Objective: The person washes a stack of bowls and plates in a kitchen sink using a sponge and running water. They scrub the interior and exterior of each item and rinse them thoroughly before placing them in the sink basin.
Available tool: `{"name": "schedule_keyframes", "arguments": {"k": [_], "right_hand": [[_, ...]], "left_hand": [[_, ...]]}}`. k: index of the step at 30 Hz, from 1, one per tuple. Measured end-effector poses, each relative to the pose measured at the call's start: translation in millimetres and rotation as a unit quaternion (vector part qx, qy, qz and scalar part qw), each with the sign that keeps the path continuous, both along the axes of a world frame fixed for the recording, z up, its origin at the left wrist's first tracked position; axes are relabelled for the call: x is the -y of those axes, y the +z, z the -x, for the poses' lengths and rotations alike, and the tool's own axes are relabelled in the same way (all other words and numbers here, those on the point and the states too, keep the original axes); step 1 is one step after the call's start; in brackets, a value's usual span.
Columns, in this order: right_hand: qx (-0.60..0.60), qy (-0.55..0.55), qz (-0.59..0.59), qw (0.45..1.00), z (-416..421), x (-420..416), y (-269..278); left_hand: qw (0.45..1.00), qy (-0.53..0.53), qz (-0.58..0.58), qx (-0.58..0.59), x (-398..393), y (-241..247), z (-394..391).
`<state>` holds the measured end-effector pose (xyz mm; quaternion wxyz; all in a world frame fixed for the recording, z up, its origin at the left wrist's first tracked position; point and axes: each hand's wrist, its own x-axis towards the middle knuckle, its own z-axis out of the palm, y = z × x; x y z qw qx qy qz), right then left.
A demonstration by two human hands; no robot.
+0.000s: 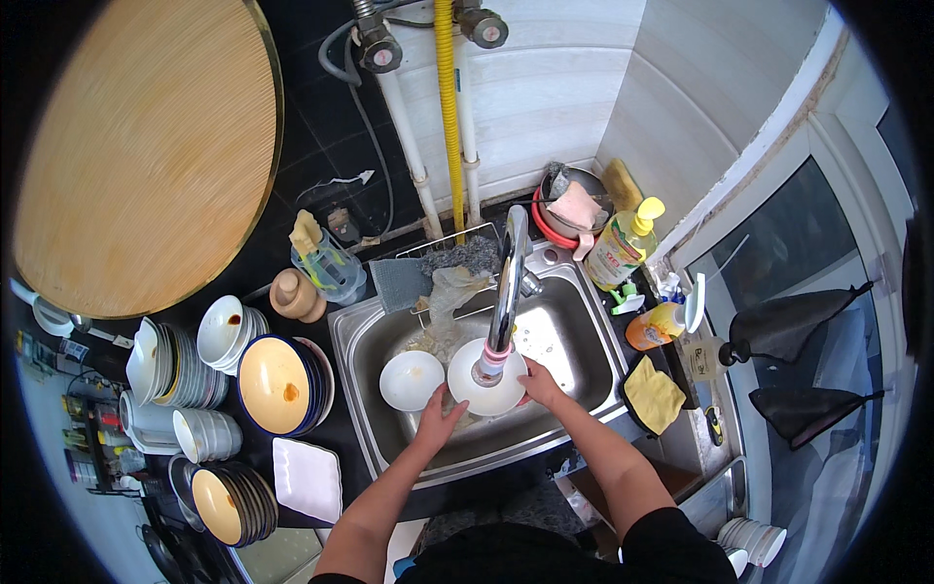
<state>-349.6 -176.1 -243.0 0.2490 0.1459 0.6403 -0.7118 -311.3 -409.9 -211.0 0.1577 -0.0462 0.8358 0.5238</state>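
Observation:
A white plate [481, 394] is in the stainless steel sink [595, 387], under the spout of a chrome faucet [507, 285] that hides part of it. My right hand [541, 384] grips its right rim. Left of it lies a white bowl [411, 379] with a faint brownish stain. Between the two, my left hand [439, 422] has its fingers apart; its fingertips are by the bowl's rim and its thumb is at the plate's lower left edge. Something red shows just under my right fingers.
Left of the sink stand stacked yellow dishes [273, 387], white bowls [221, 332] and a square white dish [306, 478]. A wooden mortar [295, 296] stands behind. On the right are a dish soap bottle [616, 252], an orange spray bottle [653, 326] and a yellow cloth [654, 396].

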Motion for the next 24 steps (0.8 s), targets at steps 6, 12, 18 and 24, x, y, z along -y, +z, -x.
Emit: {"name": "schedule_keyframes", "arguments": {"k": [6, 12, 18, 24], "right_hand": [[0.069, 0.036, 0.059, 0.995, -14.6, -6.9, 4.2], [-0.160, 0.166, -0.408, 0.884, 10.9, 2.0, 3.6], [-0.126, -0.013, -0.435, 0.892, 6.5, 28.8, -15.7], [0.005, 0.083, -0.240, 0.967, 1.5, 33.4, 6.2]], "left_hand": [[0.919, 0.122, -0.290, 0.238, -26.3, 25.8, 18.8], [0.952, 0.128, -0.146, 0.235, -47.5, 44.7, 20.5], [0.961, 0.237, -0.106, 0.095, -60.8, 35.7, 28.2], [0.976, 0.204, -0.064, 0.037, -40.1, 3.2, 26.8]]}}
